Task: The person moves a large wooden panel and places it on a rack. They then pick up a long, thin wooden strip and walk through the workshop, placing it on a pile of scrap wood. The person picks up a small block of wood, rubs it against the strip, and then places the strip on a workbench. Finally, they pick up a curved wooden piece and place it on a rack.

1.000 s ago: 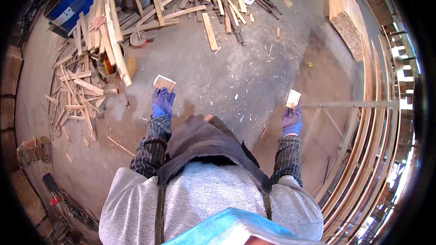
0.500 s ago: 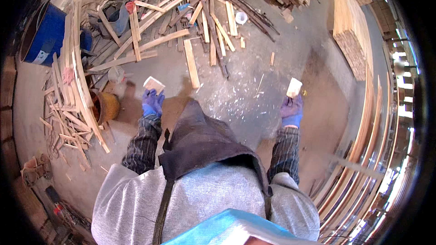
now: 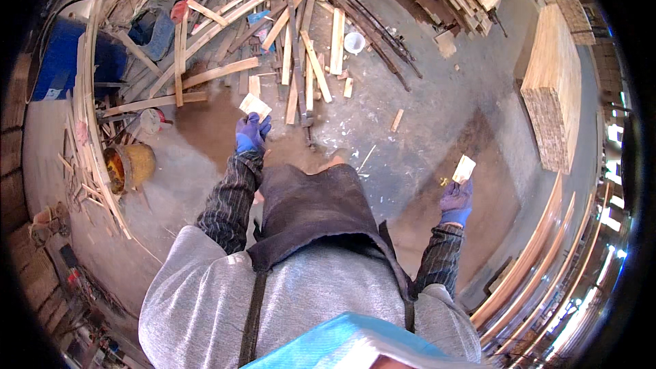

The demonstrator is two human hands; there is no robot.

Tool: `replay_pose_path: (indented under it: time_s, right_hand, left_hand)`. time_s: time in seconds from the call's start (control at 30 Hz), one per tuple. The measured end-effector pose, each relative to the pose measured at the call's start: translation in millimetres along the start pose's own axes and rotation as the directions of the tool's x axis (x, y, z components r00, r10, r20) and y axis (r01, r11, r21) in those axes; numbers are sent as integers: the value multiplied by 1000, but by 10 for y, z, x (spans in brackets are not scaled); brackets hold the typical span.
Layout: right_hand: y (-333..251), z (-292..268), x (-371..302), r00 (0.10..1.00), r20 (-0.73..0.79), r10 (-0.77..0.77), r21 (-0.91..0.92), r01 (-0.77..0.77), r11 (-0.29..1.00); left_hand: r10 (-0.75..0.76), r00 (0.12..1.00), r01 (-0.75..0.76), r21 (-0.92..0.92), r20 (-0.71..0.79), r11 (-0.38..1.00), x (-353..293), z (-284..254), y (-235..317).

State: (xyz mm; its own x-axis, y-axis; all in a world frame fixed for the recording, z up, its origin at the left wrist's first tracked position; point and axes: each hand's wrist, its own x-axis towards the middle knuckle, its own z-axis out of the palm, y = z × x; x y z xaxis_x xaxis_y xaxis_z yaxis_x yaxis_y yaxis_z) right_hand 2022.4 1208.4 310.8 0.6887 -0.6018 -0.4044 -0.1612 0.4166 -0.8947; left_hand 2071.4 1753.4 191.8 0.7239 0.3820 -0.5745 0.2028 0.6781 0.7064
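Note:
My left hand (image 3: 251, 133), in a purple and blue glove, is closed on a small pale wood block (image 3: 255, 107). It is held out ahead of me over the floor, near the loose planks. Off to the right, my right hand (image 3: 456, 201), gloved the same way, grips another small light wood block (image 3: 464, 169) by its near end. The two blocks are well apart. A dark apron (image 3: 318, 201) hangs between my arms.
Loose planks (image 3: 219, 72) and long dark bars (image 3: 355, 17) lie ahead. Left are a blue barrel (image 3: 61, 61), a yellowish bucket (image 3: 140, 165) and long strips. A white cup (image 3: 354, 42) stands beyond the hands. Stacked boards (image 3: 553, 96) and long boards (image 3: 526, 260) line the right.
The whole view has shifted over the floor. My left hand has come rightward and farther out, its block now in front of a plank. My right hand sits lower and farther right in the picture.

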Motion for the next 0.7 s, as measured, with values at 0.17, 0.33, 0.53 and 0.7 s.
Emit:
replay_pose_path:
  time_s: [0.17,0.33,0.53,0.7]
  right_hand:
    - [-545,473,1173,969,226,-99,-113,127,985]
    - [-538,1444,1973,925,379,20,-72,8,997]
    - [-329,2537,2582,835,535,126,-77,-100,992]
    - [-328,3202,2705,663,709,240,-148,-192,970]
  left_hand:
    - [36,994,-30,59,-107,998,74,581,-516]
    - [71,982,-38,188,-173,981,276,1236,-492]
    - [169,979,-145,188,-114,971,710,2226,-540]
    - [261,962,-272,393,81,878,1054,3087,-629]
